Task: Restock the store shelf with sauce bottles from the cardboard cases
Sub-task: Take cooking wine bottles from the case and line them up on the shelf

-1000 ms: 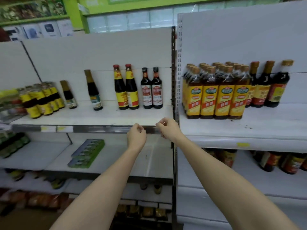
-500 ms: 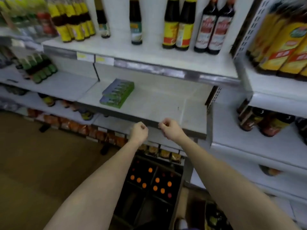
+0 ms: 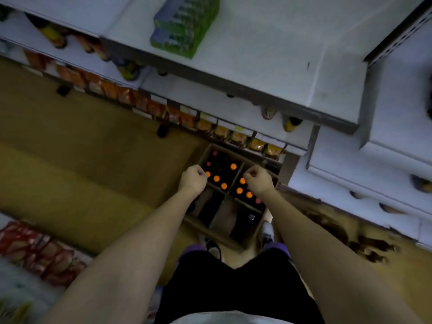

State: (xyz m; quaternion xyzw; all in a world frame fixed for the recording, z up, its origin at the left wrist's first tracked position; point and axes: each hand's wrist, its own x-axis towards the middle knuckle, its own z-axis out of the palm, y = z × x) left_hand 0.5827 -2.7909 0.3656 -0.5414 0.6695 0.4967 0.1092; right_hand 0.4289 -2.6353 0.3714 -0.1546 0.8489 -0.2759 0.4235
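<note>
Head view, looking straight down: the case (image 3: 230, 195) sits on the floor right against the foot of the shelf (image 3: 268, 73), its dividers splitting it into cells, and both arms reach down over it. The bottles (image 3: 216, 178) stand upright, long axis pointing up at the camera, so only their orange caps show, clustered in the two far cells. The near cells look mostly bare, apart from one dark cap near the right. The left hand (image 3: 192, 178) hovers over the left cluster, fingers curled in, holding nothing. The right hand (image 3: 258, 180) hangs over the right cluster, also curled and empty. Each hand is about as close to its own group, so either could take a bottle. The caps lie directly below the knuckles, which calls for a straight drop and a straight lift by the neck. Watch the shelf edge overhanging just beyond the case: a lift should come back toward the body first. The feet (image 3: 266, 229) stand right at the near wall of the case.
</note>
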